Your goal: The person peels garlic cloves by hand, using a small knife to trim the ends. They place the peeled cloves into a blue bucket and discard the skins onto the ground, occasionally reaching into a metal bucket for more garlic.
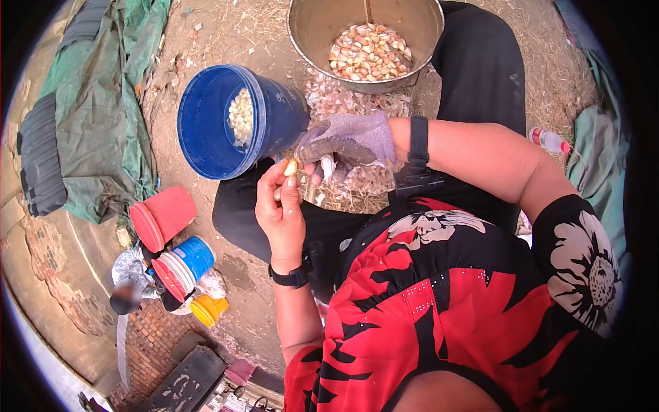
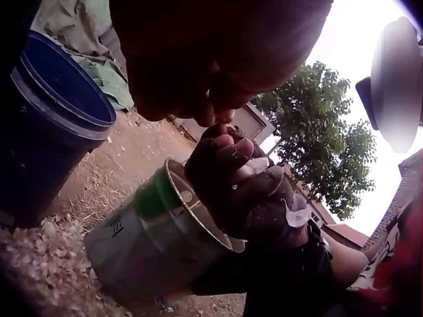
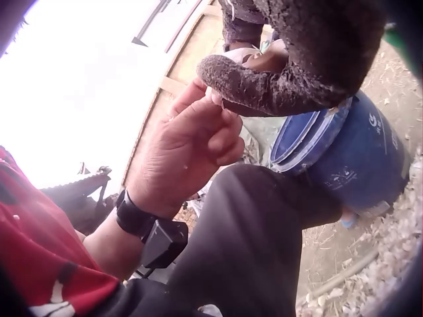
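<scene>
My bare left hand [image 1: 281, 218] pinches a pale garlic clove [image 1: 291, 167] between thumb and fingertips. Right against it is my right hand [image 1: 349, 141], in a dirty grey-purple glove with bare fingertips poking out. Its fingers are curled around a whitish garlic clove [image 1: 328, 168], partly hidden by the glove. In the right wrist view the gloved thumb [image 3: 244, 86] meets the fingertips of the left hand [image 3: 188, 142]. Peeled cloves [image 1: 241, 117] lie in the tilted blue bucket [image 1: 206, 137], and unpeeled cloves [image 1: 371, 51] fill the bottom of a metal pot [image 1: 309, 41].
Loose garlic skins [image 1: 357, 103] cover the ground between pot and bucket. My bent legs [image 1: 480, 62] flank the work. To the left stand a red bucket [image 1: 165, 216], a blue pail [image 1: 192, 257], a yellow container [image 1: 208, 310] and another person. A plastic bottle [image 1: 548, 141] lies at right.
</scene>
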